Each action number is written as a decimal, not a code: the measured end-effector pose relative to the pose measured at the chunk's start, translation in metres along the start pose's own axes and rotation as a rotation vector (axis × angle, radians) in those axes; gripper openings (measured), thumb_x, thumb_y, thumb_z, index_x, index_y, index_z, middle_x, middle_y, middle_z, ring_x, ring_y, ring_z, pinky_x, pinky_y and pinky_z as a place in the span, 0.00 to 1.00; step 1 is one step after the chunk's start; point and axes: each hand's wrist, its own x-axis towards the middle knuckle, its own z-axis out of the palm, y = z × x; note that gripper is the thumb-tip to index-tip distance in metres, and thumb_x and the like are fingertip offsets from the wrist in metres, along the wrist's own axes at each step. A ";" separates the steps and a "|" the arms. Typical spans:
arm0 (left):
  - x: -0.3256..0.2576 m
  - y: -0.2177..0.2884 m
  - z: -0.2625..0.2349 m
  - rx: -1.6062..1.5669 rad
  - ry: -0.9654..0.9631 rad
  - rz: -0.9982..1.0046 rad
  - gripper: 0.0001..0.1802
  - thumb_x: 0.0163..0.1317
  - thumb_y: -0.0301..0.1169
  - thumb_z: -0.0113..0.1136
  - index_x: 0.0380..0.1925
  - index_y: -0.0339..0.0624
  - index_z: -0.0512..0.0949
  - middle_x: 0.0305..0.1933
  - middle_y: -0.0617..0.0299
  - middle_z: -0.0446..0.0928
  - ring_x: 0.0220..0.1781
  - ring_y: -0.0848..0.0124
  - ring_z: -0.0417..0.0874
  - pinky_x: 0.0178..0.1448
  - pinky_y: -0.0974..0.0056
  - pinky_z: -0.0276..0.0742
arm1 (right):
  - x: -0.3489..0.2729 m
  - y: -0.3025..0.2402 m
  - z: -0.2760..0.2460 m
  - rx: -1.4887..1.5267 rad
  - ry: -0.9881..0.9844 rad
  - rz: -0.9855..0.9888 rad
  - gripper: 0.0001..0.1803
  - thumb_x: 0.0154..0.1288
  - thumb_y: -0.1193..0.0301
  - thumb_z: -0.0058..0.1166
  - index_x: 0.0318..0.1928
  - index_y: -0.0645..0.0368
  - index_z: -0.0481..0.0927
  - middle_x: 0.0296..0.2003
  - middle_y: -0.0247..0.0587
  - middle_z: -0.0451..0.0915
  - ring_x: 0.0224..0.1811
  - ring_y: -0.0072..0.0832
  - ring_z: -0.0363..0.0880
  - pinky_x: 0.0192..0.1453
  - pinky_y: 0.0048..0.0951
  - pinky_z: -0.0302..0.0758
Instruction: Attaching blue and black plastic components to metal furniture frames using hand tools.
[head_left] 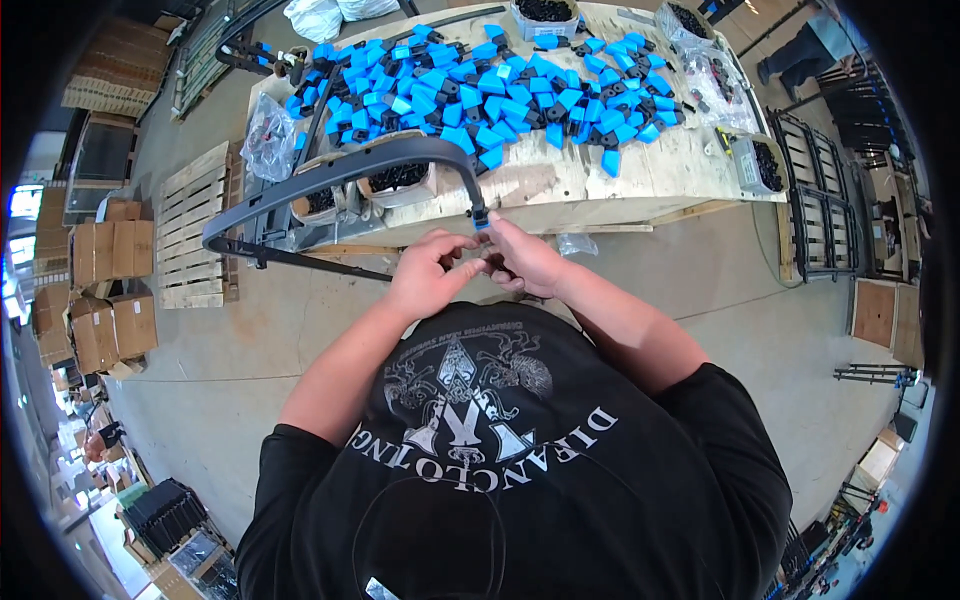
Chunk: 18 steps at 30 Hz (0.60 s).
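In front of my torso, a black bent tubular frame (pixel 330 172) runs out to the left and curves back toward my hands. A small blue piece (pixel 481 221) sits at its near end. My right hand (pixel 525 258) is closed around that end, its fingers curled beneath and its thumb side against the blue piece. Close beside it, my left hand (pixel 430 275) is closed, with thumb and fingertips meeting the right fingers. Whatever lies between the fingertips is small, dark and mostly hidden. The frame's lower bar (pixel 320 263) ends behind my left wrist.
Beyond the frame stands a wooden table (pixel 690 175) with a heap of blue and black plastic pieces (pixel 500 90). Bins of small black parts (pixel 398 178) line its edges. A wooden pallet (pixel 195 230) and cardboard boxes (pixel 110 250) stand left; black metal racks (pixel 815 200) are right. Another person (pixel 805 50) is far right.
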 end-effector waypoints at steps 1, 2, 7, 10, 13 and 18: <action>-0.001 0.012 -0.010 0.026 -0.126 0.064 0.16 0.59 0.33 0.72 0.45 0.39 0.84 0.37 0.59 0.79 0.34 0.70 0.79 0.40 0.65 0.76 | 0.002 -0.002 0.014 0.003 0.005 -0.007 0.35 0.76 0.35 0.30 0.58 0.53 0.70 0.32 0.29 0.71 0.21 0.17 0.54 0.22 0.20 0.48; -0.004 0.014 -0.016 0.014 -0.172 0.082 0.17 0.58 0.37 0.72 0.44 0.39 0.84 0.43 0.52 0.81 0.42 0.59 0.85 0.48 0.59 0.80 | 0.007 -0.003 0.028 -0.053 -0.013 -0.049 0.37 0.76 0.35 0.28 0.64 0.52 0.66 0.36 0.30 0.72 0.24 0.17 0.56 0.23 0.20 0.49; -0.021 -0.016 -0.063 0.156 -0.228 0.049 0.15 0.58 0.36 0.71 0.42 0.39 0.85 0.41 0.51 0.82 0.43 0.55 0.85 0.51 0.56 0.81 | 0.049 0.008 0.083 -0.191 0.042 -0.152 0.35 0.78 0.37 0.25 0.72 0.44 0.62 0.43 0.28 0.73 0.27 0.16 0.58 0.27 0.20 0.50; -0.043 -0.058 -0.105 0.003 -0.294 0.033 0.12 0.59 0.34 0.69 0.40 0.39 0.85 0.36 0.51 0.82 0.43 0.53 0.86 0.51 0.56 0.80 | 0.080 0.018 0.122 -0.142 0.014 -0.147 0.38 0.77 0.35 0.26 0.70 0.49 0.63 0.42 0.29 0.73 0.29 0.17 0.62 0.27 0.20 0.51; -0.060 -0.104 -0.153 0.065 -0.210 0.192 0.09 0.67 0.33 0.63 0.37 0.37 0.82 0.28 0.55 0.80 0.36 0.58 0.84 0.45 0.57 0.79 | 0.114 0.034 0.174 0.145 0.026 -0.192 0.37 0.75 0.36 0.31 0.64 0.54 0.69 0.42 0.30 0.74 0.27 0.17 0.63 0.26 0.20 0.54; -0.093 -0.159 -0.227 -1.279 -0.068 -0.125 0.17 0.79 0.41 0.48 0.35 0.40 0.73 0.28 0.62 0.71 0.30 0.69 0.73 0.38 0.63 0.72 | 0.172 0.065 0.259 -0.369 0.031 -0.366 0.26 0.69 0.54 0.59 0.54 0.64 0.75 0.40 0.35 0.79 0.31 0.18 0.71 0.33 0.23 0.69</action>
